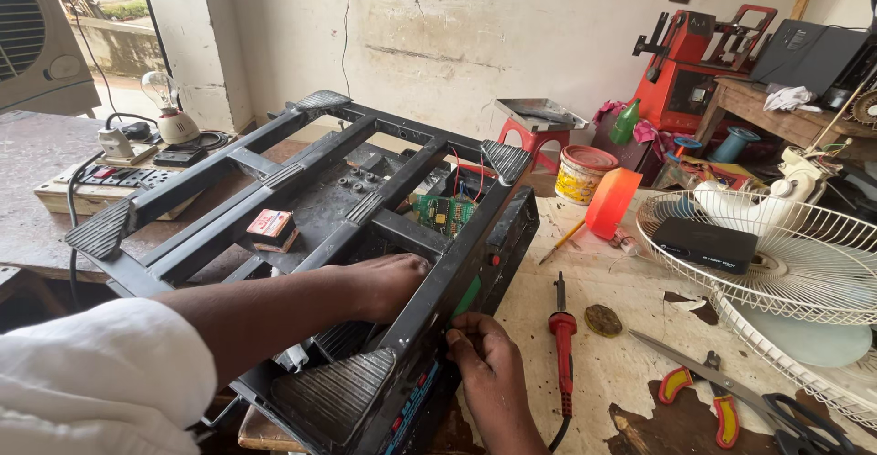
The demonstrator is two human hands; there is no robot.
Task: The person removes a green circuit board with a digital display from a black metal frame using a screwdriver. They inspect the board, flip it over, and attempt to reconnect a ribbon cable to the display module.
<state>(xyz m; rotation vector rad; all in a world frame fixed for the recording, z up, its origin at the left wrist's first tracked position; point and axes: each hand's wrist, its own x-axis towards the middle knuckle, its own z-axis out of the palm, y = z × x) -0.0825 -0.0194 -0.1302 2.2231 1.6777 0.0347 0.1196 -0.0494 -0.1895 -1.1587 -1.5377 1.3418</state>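
While the black metal frame (311, 236) of an opened platform scale lies tilted across the table (603, 364), the left hand (384, 283) reaches down inside it between 2 cross bars, palm on the inner parts; its fingers are hidden behind a bar, so I cannot tell whether they grasp anything. The right hand (484, 354) presses against the frame's near outer side, just below a green patch, fingers (461, 334) curled and pinched at the edge of the panel; what they pinch is too small to make out. A green circuit board (443, 213) with red wires sits inside the frame, beyond the left hand, and a small red and white box (271, 227) rests on a lower bar. Just right of the right hand lies a red-handled soldering iron (562, 327), with a round dark tin (603, 320) near it. Further right lie scissors (722, 391) and red-handled pliers (703, 396), beside a white wire fan guard (786, 263) carrying a black box (705, 243).
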